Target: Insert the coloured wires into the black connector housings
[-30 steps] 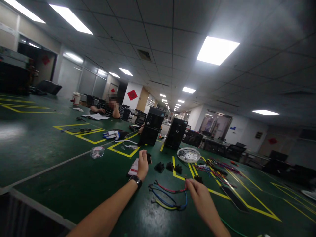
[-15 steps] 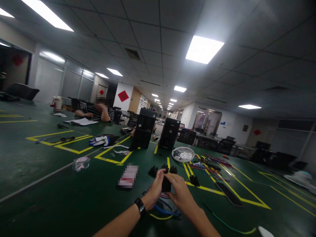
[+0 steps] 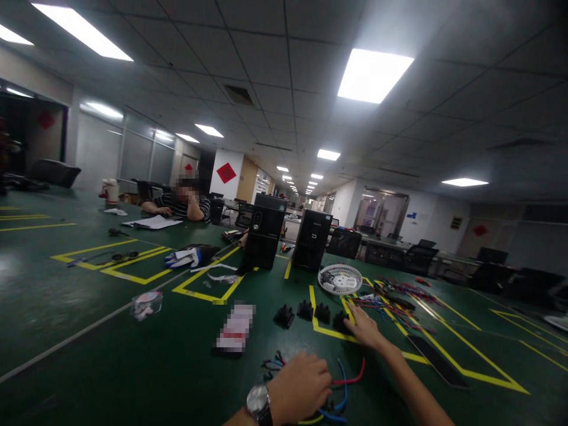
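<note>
My left hand (image 3: 302, 383) is closed, fingers curled down over a loose group of red and blue wires (image 3: 341, 396) on the green table; what lies inside its fingers is hidden. My right hand (image 3: 366, 327) reaches forward, its fingers on a small black plastic block (image 3: 341, 320) at the right end of a row. Beside it stand more such dark blocks: one nearest (image 3: 323, 313), another (image 3: 305, 309), and the leftmost (image 3: 284, 316).
Left of the wires lies a blurred-out pinkish card (image 3: 236, 327). A white round basket (image 3: 339, 279), a tangle of coloured wires (image 3: 399, 302) and a dark flat panel (image 3: 437, 362) lie right. Two black computer towers (image 3: 266, 231) stand ahead. A person (image 3: 199, 207) sits across the table.
My hands have parted from around a black block. The left has come down and back onto the wires; the right has moved out to the row of blocks. The view has shifted slightly.
</note>
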Motion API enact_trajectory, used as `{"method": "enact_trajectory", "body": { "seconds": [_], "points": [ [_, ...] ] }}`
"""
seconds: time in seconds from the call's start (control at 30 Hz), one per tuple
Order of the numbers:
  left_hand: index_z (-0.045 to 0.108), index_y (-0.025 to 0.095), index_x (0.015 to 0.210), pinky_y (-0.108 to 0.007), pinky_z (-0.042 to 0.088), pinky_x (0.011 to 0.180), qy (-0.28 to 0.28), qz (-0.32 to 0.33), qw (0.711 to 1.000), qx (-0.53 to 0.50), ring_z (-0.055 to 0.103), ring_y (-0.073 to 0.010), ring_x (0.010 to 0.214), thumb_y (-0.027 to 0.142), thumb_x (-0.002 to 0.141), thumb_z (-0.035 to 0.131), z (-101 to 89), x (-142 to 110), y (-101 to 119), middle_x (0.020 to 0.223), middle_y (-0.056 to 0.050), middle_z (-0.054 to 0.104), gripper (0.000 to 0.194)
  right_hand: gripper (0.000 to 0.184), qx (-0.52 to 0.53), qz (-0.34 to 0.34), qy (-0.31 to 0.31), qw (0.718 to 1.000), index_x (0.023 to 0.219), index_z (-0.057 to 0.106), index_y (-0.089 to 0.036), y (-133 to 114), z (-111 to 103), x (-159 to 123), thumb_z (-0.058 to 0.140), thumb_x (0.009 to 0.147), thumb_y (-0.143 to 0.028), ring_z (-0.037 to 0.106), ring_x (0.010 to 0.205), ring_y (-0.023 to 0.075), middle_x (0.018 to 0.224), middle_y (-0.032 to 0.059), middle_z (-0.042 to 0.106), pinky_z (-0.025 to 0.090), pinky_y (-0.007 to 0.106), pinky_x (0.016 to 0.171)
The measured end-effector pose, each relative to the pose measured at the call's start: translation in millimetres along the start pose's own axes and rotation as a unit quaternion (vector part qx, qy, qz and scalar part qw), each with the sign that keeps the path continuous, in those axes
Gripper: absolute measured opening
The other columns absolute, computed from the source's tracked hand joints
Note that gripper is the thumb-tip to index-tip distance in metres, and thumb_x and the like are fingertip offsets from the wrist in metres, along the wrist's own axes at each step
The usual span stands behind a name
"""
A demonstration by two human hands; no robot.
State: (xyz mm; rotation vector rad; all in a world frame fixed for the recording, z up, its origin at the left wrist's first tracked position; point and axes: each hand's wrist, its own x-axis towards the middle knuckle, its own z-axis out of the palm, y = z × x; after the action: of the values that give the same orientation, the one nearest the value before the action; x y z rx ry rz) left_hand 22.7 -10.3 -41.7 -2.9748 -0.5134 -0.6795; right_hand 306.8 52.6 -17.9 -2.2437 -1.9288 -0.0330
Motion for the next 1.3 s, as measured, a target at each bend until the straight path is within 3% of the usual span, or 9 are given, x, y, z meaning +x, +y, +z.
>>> {"method": "enact_trajectory", "body": {
  "seconds": [0.2, 0.37, 0.43, 0.57, 0.67, 0.87, 1.0, 1.13, 1.3],
  "points": [
    [0.055, 0.021, 0.11, -0.032, 0.041, 0.079, -0.006, 0.02, 1.0, -0.02, 0.057, -0.0203, 0.088, 0.036, 0.091, 0.045, -12.3, -1, 3, 0.093, -0.006, 0.064, 0.026, 0.061, 0.011, 0.027, -0.043, 0.999, 0.129, 0.052, -0.015, 35, -3, -17, 0.055, 0.068, -0.015, 0.053, 0.117, 0.0257, 0.128, 0.0142, 0.057, 0.037, 0.034, 0.098],
    [0.048, 0.022, 0.127, -0.037, 0.039, 0.092, 0.13, -0.133, 0.952, -0.245, 0.052, -0.0233, 0.104, 0.044, 0.092, 0.04, -17.0, 3, 1, 0.11, -0.01, 0.061, 0.042, 0.061, 0.057, -0.031, 0.073, 0.995, 0.128, 0.052, -0.009, 13, -27, -45, 0.061, 0.068, -0.02, 0.056, 0.112, 0.0274, 0.12, 0.0174, 0.06, 0.04, 0.036, 0.097],
    [0.044, 0.021, 0.13, -0.036, 0.043, 0.087, 0.178, -0.227, 0.864, -0.412, 0.056, -0.0218, 0.098, 0.052, 0.092, 0.032, -17.0, 7, -2, 0.11, -0.011, 0.06, 0.05, 0.063, 0.107, -0.101, 0.12, 0.982, 0.133, 0.046, -0.011, -24, -37, -64, 0.061, 0.072, -0.025, 0.055, 0.115, 0.0262, 0.124, 0.0159, 0.059, 0.039, 0.038, 0.1],
    [0.041, 0.019, 0.129, -0.03, 0.049, 0.06, 0.163, -0.304, 0.605, -0.717, 0.062, -0.018, 0.072, 0.065, 0.087, 0.028, -15.6, 12, -4, 0.104, -0.012, 0.063, 0.064, 0.067, 0.129, -0.306, 0.086, 0.939, 0.139, 0.039, -0.021, -116, -45, -107, 0.063, 0.076, -0.021, 0.047, 0.124, 0.0247, 0.135, 0.0111, 0.051, 0.037, 0.042, 0.105],
    [0.051, 0.014, 0.116, -0.027, 0.047, 0.056, 0.177, -0.271, 0.513, -0.795, 0.063, -0.0166, 0.066, 0.062, 0.087, 0.036, -16.2, 10, -5, 0.094, -0.012, 0.066, 0.058, 0.077, 0.104, -0.345, 0.11, 0.926, 0.145, 0.028, -0.021, -146, -40, -127, 0.063, 0.076, -0.018, 0.041, 0.129, 0.0258, 0.14, 0.0125, 0.045, 0.035, 0.044, 0.107],
    [0.049, 0.014, 0.106, -0.024, 0.039, 0.044, 0.23, -0.284, 0.488, -0.793, 0.059, -0.0151, 0.044, 0.066, 0.088, 0.024, -22.0, 10, -19, 0.073, -0.008, 0.066, 0.06, 0.043, -0.004, -0.125, 0.198, 0.972, 0.125, 0.054, -0.014, -41, -11, -151, 0.043, 0.084, -0.022, 0.046, 0.124, 0.0285, 0.134, 0.016, 0.049, 0.036, 0.046, 0.106],
    [0.049, 0.015, 0.1, -0.024, 0.039, 0.043, 0.239, -0.294, 0.488, -0.787, 0.058, -0.0148, 0.044, 0.065, 0.088, 0.026, -21.9, 13, -22, 0.069, -0.007, 0.065, 0.057, 0.035, -0.044, -0.028, 0.083, 0.995, 0.106, 0.066, -0.016, 33, -2, -177, 0.043, 0.084, -0.031, 0.061, 0.104, 0.0278, 0.114, 0.0148, 0.063, 0.046, 0.039, 0.093],
    [0.049, 0.015, 0.1, -0.024, 0.041, 0.044, 0.235, -0.284, 0.489, -0.791, 0.059, -0.0149, 0.047, 0.064, 0.088, 0.028, -20.4, 12, -21, 0.069, -0.007, 0.065, 0.055, 0.03, -0.04, -0.01, 0.026, 0.999, 0.08, 0.067, -0.022, 40, -10, -193, 0.038, 0.086, -0.027, 0.065, 0.083, 0.0212, 0.087, 0.0077, 0.068, 0.048, 0.028, 0.073],
    [0.05, 0.014, 0.102, -0.025, 0.043, 0.045, 0.242, -0.286, 0.487, -0.789, 0.059, -0.015, 0.048, 0.063, 0.089, 0.03, -21.3, 8, -29, 0.07, -0.008, 0.066, 0.054, 0.034, 0.006, -0.014, 0.049, 0.999, 0.111, 0.059, -0.019, 27, -13, -190, 0.045, 0.082, -0.027, 0.065, 0.082, 0.0202, 0.088, 0.0071, 0.067, 0.046, 0.027, 0.072]
  ]
}}
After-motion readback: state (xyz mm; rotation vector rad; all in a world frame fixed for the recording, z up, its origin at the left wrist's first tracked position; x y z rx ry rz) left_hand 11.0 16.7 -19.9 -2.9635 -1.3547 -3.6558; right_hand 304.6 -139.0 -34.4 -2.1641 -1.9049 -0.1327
